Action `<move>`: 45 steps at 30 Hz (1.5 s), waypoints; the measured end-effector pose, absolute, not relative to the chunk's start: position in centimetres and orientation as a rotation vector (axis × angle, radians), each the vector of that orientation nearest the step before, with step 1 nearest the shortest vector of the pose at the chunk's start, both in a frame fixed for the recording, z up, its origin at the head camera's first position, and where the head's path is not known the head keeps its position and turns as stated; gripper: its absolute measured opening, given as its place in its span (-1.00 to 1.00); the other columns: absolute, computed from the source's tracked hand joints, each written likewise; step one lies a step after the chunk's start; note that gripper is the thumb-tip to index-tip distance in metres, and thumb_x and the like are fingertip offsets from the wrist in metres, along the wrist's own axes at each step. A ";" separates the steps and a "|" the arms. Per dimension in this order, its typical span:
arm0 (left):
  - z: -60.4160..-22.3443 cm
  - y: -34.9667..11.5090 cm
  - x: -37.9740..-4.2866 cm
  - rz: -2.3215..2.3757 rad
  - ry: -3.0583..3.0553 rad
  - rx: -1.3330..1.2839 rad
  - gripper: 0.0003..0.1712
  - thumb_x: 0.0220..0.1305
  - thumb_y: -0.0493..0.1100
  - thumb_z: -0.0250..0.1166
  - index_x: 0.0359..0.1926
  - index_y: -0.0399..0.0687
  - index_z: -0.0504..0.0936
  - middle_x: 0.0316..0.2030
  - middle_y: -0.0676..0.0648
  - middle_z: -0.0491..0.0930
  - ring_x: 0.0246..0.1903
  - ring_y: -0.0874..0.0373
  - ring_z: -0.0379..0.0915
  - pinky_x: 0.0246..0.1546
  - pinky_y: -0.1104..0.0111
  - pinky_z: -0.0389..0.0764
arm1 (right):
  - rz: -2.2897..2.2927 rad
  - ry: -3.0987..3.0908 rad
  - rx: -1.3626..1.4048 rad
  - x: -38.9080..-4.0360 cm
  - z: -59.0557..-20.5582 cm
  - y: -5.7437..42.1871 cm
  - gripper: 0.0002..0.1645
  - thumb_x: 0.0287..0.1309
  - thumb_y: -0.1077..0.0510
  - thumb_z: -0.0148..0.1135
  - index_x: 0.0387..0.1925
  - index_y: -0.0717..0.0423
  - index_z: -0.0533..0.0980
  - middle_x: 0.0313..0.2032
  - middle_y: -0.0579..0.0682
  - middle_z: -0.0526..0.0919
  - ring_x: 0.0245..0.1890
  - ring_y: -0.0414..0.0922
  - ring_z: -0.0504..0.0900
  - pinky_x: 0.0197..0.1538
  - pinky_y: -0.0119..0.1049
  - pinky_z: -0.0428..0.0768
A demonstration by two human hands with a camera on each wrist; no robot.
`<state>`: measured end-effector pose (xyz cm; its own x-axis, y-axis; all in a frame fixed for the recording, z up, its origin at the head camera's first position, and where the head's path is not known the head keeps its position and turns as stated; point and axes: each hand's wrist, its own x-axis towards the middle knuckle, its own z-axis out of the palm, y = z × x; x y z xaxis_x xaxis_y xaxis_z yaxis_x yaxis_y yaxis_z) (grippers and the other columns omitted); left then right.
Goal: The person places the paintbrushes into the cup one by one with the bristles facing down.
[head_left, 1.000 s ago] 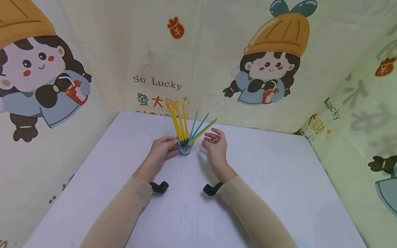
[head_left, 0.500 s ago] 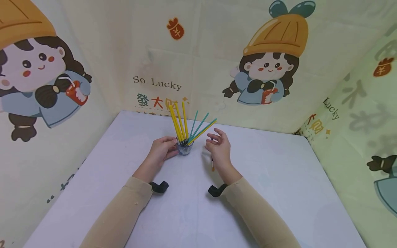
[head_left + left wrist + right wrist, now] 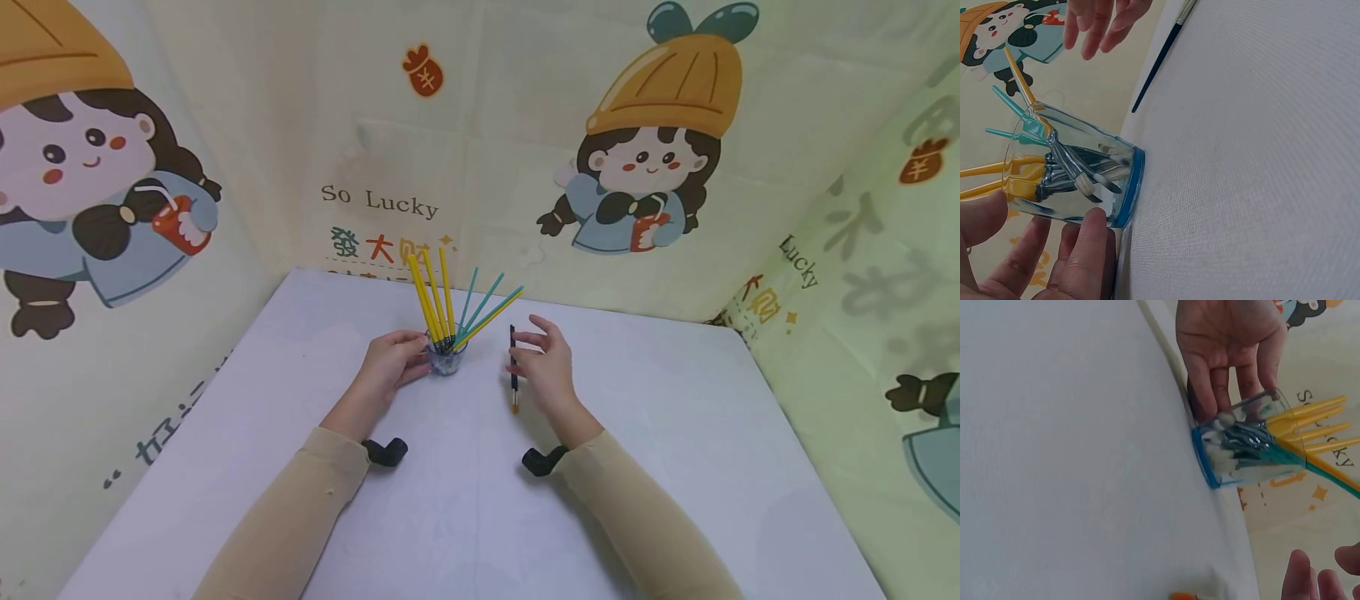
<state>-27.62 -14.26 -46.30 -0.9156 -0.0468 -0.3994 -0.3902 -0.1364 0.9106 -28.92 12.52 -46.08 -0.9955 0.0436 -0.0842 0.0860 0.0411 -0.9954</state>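
Observation:
A clear glass [image 3: 447,363] with a blue base holds several paintbrushes [image 3: 433,308], bristles down, with yellow and teal handles. My left hand [image 3: 390,362] holds its left side; in the left wrist view the thumb is near the rim and fingertips [image 3: 1092,234] touch the wall. A single dark-handled paintbrush [image 3: 513,379] with orange-brown bristles lies on the table right of the glass, bristles toward me. Just right of that brush is my right hand [image 3: 549,371], fingers loosely bent and apart, with nothing held. Its fingers overlap the brush handle in the head view.
A white-covered table [image 3: 465,517] spreads under both arms. Cream cloth walls [image 3: 495,167] printed with cartoon figures and lettering stand behind it and at both sides. Black wrist mounts [image 3: 386,453] stick out inward at both cuffs.
My right hand has moved right, away from the glass, and the dark-handled paintbrush has come into view on the table. The left hand and the glass have stayed put.

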 end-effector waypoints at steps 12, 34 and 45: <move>-46.4 -14.1 -27.6 2.141 1.905 -0.514 -0.59 0.58 -0.08 0.29 0.33 -0.08 0.60 0.29 -0.16 0.58 0.26 -0.06 0.57 0.28 0.18 0.76 | -1.888 2.363 0.211 -29.2 -46.2 14.1 -0.14 0.40 0.28 0.35 0.60 -0.20 0.29 0.19 0.14 0.66 0.00 0.14 0.79 -0.14 -0.22 0.88; -46.5 -14.2 -27.8 2.144 1.886 -0.521 -0.62 0.58 -0.09 0.30 0.30 -0.06 0.63 0.28 -0.15 0.57 0.26 -0.04 0.56 0.28 0.19 0.77 | -1.664 2.384 0.287 -30.6 -46.6 14.9 -0.17 0.35 0.30 0.40 0.57 -0.07 0.36 0.07 0.14 0.69 -0.12 -0.01 0.73 -0.21 -0.27 0.86; -46.6 -14.3 -27.9 2.139 1.883 -0.533 -0.61 0.58 -0.07 0.30 0.31 -0.05 0.62 0.28 -0.14 0.58 0.26 -0.04 0.57 0.27 0.19 0.77 | -1.445 2.501 0.281 -31.7 -46.6 14.4 -0.22 0.31 0.27 0.45 0.51 -0.08 0.43 -0.05 0.09 0.72 -0.33 -0.04 0.69 -0.33 -0.35 0.78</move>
